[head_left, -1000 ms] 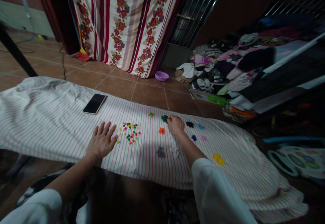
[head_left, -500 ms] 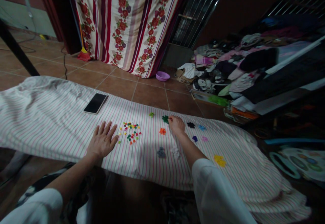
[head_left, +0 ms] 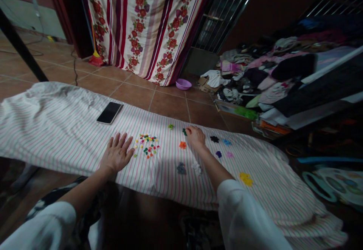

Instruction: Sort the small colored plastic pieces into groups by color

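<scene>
My left hand (head_left: 117, 154) lies flat on the striped cloth (head_left: 70, 136), fingers spread, just left of a loose scatter of small multicoloured pieces (head_left: 146, 150). With its fingertips pinched together, my right hand (head_left: 196, 137) is at a dark green cluster (head_left: 184, 131) of similar pieces, covering part of it. Whatever is between those fingertips is hidden. Close to this hand lie an orange cluster (head_left: 183, 145), a light green one (head_left: 170, 126) and a black one (head_left: 214, 139). Nearer me, a grey cluster (head_left: 180, 168) and a white one (head_left: 196, 168) sit beside my right forearm.
A phone (head_left: 110, 113) lies on the cloth beyond my left hand. Blue (head_left: 227, 142), dark blue (head_left: 218, 154), pink (head_left: 229, 155) and yellow (head_left: 246, 179) clusters are to the right. On the floor stand a purple basin (head_left: 183, 84) and a heap of clothes (head_left: 255, 72).
The right hand has shifted slightly over the dark green cluster and now hides more of it. My left hand stays flat in place. The whole view has moved a little.
</scene>
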Available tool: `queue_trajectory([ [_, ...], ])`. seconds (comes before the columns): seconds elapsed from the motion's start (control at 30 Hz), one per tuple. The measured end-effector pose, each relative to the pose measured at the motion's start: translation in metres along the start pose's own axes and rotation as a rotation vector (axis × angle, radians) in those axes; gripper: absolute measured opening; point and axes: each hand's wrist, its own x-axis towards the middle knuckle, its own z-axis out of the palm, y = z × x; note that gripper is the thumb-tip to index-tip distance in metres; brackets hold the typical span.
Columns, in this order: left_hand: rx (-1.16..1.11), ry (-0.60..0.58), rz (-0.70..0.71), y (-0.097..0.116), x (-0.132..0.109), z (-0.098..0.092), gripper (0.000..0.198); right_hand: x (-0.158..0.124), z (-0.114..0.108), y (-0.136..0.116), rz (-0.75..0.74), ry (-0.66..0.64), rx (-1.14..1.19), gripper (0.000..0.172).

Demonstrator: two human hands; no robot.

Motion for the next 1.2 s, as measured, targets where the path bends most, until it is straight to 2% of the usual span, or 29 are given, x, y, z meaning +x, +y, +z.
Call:
queue_trajectory([
  [0.2,-0.016,0.027,0.006,-0.001,-0.001,0.003,0.058,-0.010,0.008,-0.040,-0.232,-0.008,0.158,0.026],
  [0.33,-0.029,0.024,0.002,-0.001,0.000,0.003,0.058,-0.023,0.017,-0.074,-0.418,-0.073,0.263,0.022],
  [0.53,-0.019,0.022,0.002,0.000,0.000,0.001,0.058,-0.041,0.027,-0.115,-0.566,-0.198,0.303,0.024],
  [0.7,-0.030,0.035,0.006,0.000,-0.001,0.000,0.057,-0.044,0.033,-0.129,-0.587,-0.231,0.247,0.022],
  [1.2,0.008,0.076,0.026,-0.002,-0.001,0.006,0.057,-0.047,0.035,-0.137,-0.523,-0.210,0.159,0.017],
])
